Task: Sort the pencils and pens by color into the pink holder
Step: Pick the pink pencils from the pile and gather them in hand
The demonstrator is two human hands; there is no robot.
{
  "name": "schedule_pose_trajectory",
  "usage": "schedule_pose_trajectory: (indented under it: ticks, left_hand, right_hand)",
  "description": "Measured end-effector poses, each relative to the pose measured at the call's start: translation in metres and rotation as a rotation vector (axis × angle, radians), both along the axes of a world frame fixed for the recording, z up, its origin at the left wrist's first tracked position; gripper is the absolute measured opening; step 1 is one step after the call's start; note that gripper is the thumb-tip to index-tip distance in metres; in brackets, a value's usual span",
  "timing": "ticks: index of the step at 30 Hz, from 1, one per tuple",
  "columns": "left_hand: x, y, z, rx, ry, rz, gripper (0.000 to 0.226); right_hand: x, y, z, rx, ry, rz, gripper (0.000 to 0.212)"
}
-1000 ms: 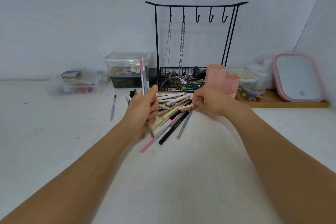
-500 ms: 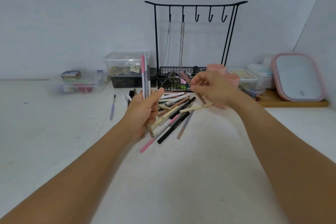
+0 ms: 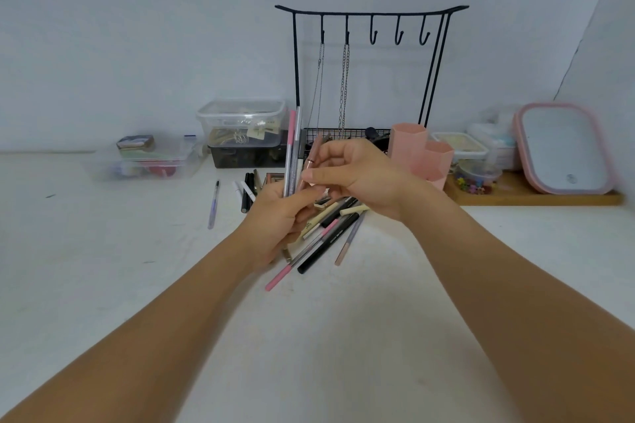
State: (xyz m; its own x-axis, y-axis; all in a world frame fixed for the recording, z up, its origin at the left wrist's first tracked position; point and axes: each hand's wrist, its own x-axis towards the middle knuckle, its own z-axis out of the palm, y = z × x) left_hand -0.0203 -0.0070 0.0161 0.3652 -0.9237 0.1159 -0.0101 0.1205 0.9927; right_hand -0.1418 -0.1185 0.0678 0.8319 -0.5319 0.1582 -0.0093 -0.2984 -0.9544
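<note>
My left hand [image 3: 278, 220] grips a small upright bunch of pink and grey pencils [image 3: 292, 151] above the table. My right hand [image 3: 354, 175] pinches a brownish-pink pen [image 3: 311, 161] and holds it right beside that bunch, tilted slightly. Under both hands lies a loose pile of pens and pencils [image 3: 330, 233] in pink, black, beige and mauve. The pink holder [image 3: 417, 151], made of joined hexagonal cups, stands behind my right hand, to its right.
A black wire rack with hooks and hanging chains [image 3: 371, 79] stands behind the pile. Clear plastic boxes [image 3: 240, 127] sit at the back left. A purple pen [image 3: 213, 204] lies alone on the left. A pink-rimmed mirror [image 3: 563, 148] leans on a wooden tray at the right.
My right hand lifted a brownish-pink pen out of the pile and carried it left, up to the bunch in my left hand. The left hand stayed almost still.
</note>
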Motion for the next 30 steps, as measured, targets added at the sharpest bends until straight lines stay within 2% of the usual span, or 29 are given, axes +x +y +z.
schedule_pose_trajectory:
  ticks: [5,8,10,13,15,18,22,25,28,30]
  left_hand:
    - [-0.002,0.001,0.0,0.002,-0.034,0.001,0.043]
    - [0.001,0.001,0.002,-0.008,-0.024,0.012,0.048]
    - [0.004,0.0,0.002,-0.009,0.036,0.027,0.043]
    - [0.004,-0.001,0.002,0.008,0.111,0.049,0.038]
    - [0.003,-0.002,0.002,0.014,0.113,0.056,0.037]
    - [0.004,-0.003,0.003,0.014,0.104,0.065,0.034]
    - [0.004,-0.003,0.001,0.0,0.082,0.087,0.023]
    - [0.002,-0.004,-0.001,-0.008,0.081,0.087,0.022]
    - [0.001,-0.005,0.001,-0.024,0.128,0.093,0.024]
    - [0.002,-0.004,0.003,-0.033,0.153,0.098,0.028]
  right_hand:
    - [-0.005,-0.008,0.003,-0.105,0.09,-0.075,0.016]
    - [-0.03,-0.037,0.014,-0.396,0.174,-0.279,0.013]
    - [-0.047,-0.059,0.015,-0.545,0.318,-0.351,0.019]
    - [-0.052,-0.071,-0.004,-0.519,0.57,-0.299,0.025]
    - [-0.048,-0.072,-0.019,-0.555,0.661,-0.262,0.027]
    - [-0.043,-0.072,-0.03,-0.686,0.687,-0.255,0.024]
    - [-0.04,-0.072,-0.03,-0.742,0.678,-0.211,0.013]
    - [-0.04,-0.07,-0.025,-0.671,0.565,-0.228,0.01]
    - [-0.039,-0.063,-0.012,-0.349,0.294,-0.202,0.008]
    - [-0.034,-0.051,-0.003,-0.106,0.153,-0.111,0.018]
